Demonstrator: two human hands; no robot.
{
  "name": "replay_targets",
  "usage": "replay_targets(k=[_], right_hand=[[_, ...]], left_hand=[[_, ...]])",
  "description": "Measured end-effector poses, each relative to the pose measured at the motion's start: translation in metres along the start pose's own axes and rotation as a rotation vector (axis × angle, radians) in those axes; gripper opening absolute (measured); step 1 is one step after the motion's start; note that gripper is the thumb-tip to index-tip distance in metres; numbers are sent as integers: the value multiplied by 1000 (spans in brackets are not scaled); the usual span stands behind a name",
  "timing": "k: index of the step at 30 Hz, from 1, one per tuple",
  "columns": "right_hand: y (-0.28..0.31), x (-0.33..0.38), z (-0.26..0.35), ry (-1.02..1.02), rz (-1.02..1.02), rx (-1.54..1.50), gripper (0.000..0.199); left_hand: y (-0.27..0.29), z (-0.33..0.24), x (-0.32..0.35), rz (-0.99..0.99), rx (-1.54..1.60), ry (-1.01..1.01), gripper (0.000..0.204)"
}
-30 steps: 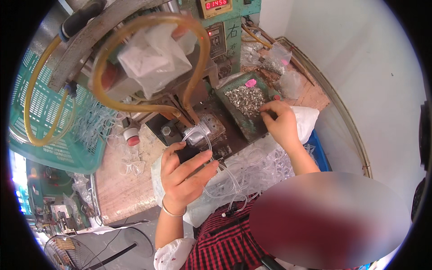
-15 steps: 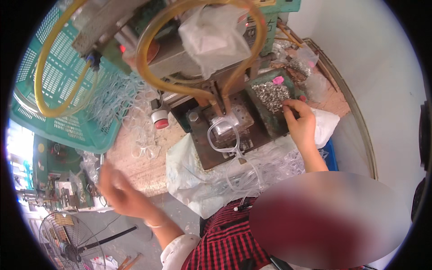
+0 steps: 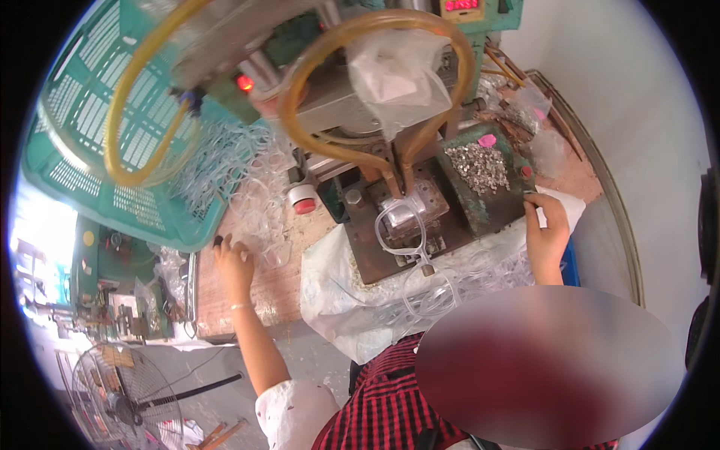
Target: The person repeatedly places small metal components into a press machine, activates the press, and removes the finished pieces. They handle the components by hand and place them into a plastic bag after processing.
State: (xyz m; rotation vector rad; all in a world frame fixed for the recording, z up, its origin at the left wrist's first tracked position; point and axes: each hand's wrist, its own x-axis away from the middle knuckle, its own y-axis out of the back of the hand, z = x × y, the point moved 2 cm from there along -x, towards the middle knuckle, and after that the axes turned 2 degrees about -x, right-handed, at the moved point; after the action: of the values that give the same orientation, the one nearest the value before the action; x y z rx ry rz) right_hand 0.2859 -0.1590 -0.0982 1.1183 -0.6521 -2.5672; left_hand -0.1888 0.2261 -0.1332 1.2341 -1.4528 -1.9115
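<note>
A worn wooden workbench [image 3: 255, 289] carries a green press machine [image 3: 390, 150], the landmark here, with a pale wall behind it to the right. To the left of the machine, below the bench edge, a grey floor shows with a standing fan [image 3: 120, 397]. A teal plastic lattice basket [image 3: 112, 157] leans left of the machine, and amber rubber hoses [image 3: 315, 142] loop across the machine's front.

The left hand [image 3: 234, 264] rests on the bench left of the machine, fingers curled loosely at the edge of a heap of clear plastic tubing loops [image 3: 247, 187]; whether it has pinched one I cannot tell. A thin bracelet sits on its wrist.

The right hand [image 3: 546, 225] lies at the machine's right side, fingertips bunched at the near edge of a green metal tray [image 3: 487, 202] of small shiny metal clips [image 3: 476, 165]; whether it grips a clip is too small to see.

On the machine's rusty base plate [image 3: 397, 240] a clear tube loop [image 3: 401, 225] sits under the head. In front of the machine a crinkled white plastic sheet [image 3: 337, 300] holds more tubing.
</note>
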Motion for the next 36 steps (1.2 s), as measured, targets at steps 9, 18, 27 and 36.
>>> replay_targets(k=[9, 18, 27, 36], right_hand=[[-5, -21, 66, -46, 202, -402, 14], [-77, -41, 133, -269, 363, -1019, 40], [-72, -40, 155, -480, 434, -1280, 46], [-39, -45, 136, -240, 556, -913, 39]], left_hand=[[106, -86, -20, 191, 1160, 375, 27], [86, -155, 9, -515, 1585, 389, 23], [217, -236, 45, -768, 1152, -9, 24], [195, -314, 14, -389, 629, -1071, 31]])
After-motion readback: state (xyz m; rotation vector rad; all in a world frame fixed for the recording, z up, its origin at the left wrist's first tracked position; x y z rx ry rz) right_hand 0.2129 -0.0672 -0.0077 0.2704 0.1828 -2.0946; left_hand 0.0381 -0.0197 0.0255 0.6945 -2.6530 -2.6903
